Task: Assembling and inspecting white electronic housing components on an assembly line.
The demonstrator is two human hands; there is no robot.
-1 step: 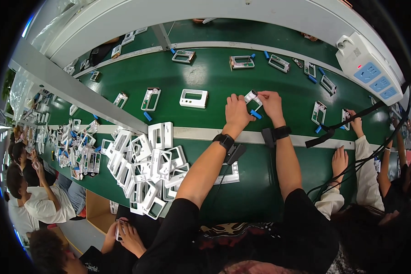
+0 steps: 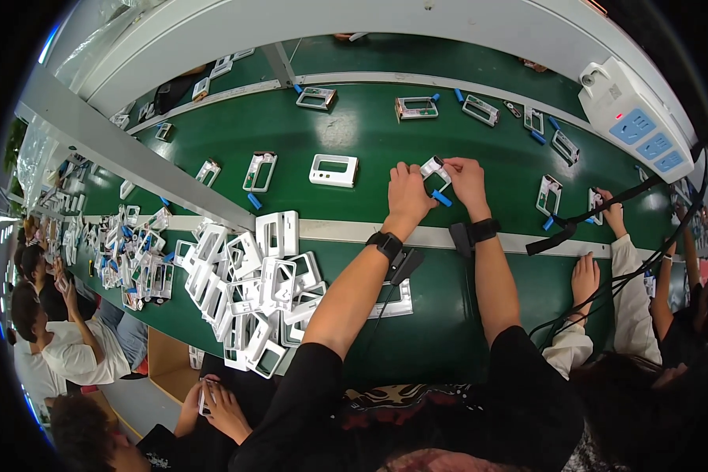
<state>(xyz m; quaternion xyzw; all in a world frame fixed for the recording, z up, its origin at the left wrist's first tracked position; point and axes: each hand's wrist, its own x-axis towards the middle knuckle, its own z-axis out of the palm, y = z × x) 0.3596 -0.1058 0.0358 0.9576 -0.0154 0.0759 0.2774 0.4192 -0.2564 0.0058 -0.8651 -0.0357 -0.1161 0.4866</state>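
Observation:
Above the green belt, a white rectangular plastic frame [image 2: 432,167] with an open middle is held between both my hands. My left hand [image 2: 409,195] grips its left side with bent fingers. On the opposite side, my right hand [image 2: 467,187] has thumb and fingertips closed on the frame's upper right corner. A blue cylindrical piece [image 2: 442,198] sits at the frame's lower end, beside my left fingertips. My fingers hide part of the frame. Left of my hands, a similar white frame [image 2: 333,181] lies flat on the belt.
A heap of white frames [image 2: 279,279] lies left of my left forearm. Several frames with blue pieces, such as one frame [image 2: 417,108], are spread along the belt [image 2: 236,118]. A slanted grey post [image 2: 149,149] stands left. A power strip [image 2: 637,118] and black cables [image 2: 645,259] hang right, near a co-worker's hand [image 2: 584,279].

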